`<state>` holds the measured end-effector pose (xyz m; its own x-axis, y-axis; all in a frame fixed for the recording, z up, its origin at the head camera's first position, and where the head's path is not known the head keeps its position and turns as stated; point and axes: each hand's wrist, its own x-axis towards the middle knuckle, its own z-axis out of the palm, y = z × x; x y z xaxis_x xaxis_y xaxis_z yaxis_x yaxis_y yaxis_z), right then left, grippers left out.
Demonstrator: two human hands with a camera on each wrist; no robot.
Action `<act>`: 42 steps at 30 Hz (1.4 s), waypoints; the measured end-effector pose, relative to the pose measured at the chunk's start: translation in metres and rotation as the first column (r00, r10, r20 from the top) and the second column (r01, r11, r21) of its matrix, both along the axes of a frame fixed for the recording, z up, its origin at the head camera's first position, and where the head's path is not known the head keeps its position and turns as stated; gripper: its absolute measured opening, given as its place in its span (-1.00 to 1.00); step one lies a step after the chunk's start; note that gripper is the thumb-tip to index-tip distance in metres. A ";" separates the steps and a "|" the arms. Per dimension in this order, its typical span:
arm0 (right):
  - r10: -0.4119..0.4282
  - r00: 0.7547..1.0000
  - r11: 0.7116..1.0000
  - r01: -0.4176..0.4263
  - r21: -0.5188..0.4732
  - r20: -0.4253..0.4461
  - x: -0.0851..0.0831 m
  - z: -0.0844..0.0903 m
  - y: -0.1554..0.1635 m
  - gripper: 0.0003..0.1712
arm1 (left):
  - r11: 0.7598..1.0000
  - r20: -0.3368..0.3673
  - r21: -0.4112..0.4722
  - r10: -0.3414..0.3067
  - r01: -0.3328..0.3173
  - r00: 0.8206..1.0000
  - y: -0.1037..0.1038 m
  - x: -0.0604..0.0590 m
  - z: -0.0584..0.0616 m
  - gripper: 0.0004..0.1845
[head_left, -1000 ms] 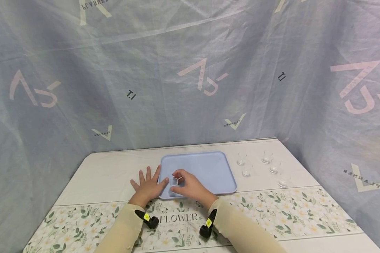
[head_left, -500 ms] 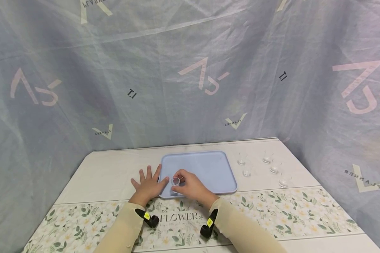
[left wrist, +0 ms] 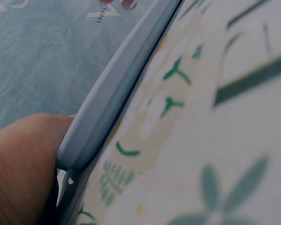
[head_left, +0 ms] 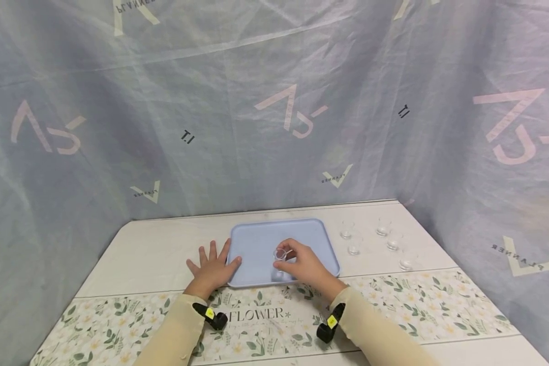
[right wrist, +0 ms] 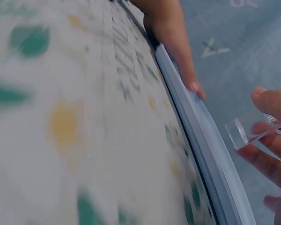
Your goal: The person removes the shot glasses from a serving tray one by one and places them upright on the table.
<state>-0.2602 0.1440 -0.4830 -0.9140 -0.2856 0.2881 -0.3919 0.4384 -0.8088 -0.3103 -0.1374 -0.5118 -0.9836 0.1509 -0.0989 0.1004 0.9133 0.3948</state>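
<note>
My right hand (head_left: pixel 304 264) pinches a small clear glass (head_left: pixel 280 254) between thumb and fingers, over the front middle of a light blue tray (head_left: pixel 256 239). In the right wrist view the glass (right wrist: pixel 239 133) is held above the tray rim (right wrist: pixel 210 150), its thick base toward the tray. Spread out at the tray's left edge, my left hand (head_left: pixel 210 272) has its fingers on the white tabletop and its thumb over the rim. The left wrist view shows this thumb side of the hand (left wrist: pixel 23 154) against the tray's end.
To the right of the tray stand several more clear glasses, such as one near the tray (head_left: pixel 354 249) and one farther right (head_left: pixel 406 264). A flowered band (head_left: pixel 265 325) crosses the table's front. Grey-blue cloth (head_left: pixel 210 127) hangs behind and at both sides.
My right hand has carried the glass from the tray's left end, beside my left thumb, rightward toward the middle. The left hand stays where it was.
</note>
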 end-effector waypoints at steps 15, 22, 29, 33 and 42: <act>-0.172 0.985 0.985 0.172 0.013 -0.016 0.023 -0.001 0.088 -0.52 | 1.000 0.006 -0.012 0.001 -0.001 1.000 -0.002 -0.004 -0.007 -0.09; -0.251 0.968 0.968 0.251 0.029 -0.011 0.037 0.004 0.118 -0.52 | 1.000 -0.007 -0.007 0.001 -0.001 1.000 0.001 0.002 0.001 -0.15; -0.346 0.938 0.936 0.347 0.066 -0.028 0.047 0.005 0.142 -0.59 | 1.000 -0.007 -0.008 -0.004 0.004 1.000 0.001 0.001 0.000 -0.15; -0.367 0.929 0.925 0.369 0.086 -0.033 0.052 0.004 0.156 -0.58 | 1.000 -0.001 -0.008 -0.002 0.002 1.000 0.001 0.001 0.001 -0.15; -0.400 0.914 0.905 0.405 0.134 -0.064 0.055 -0.001 0.177 -0.53 | 1.000 0.003 -0.004 -0.002 0.002 1.000 0.001 0.001 0.001 -0.12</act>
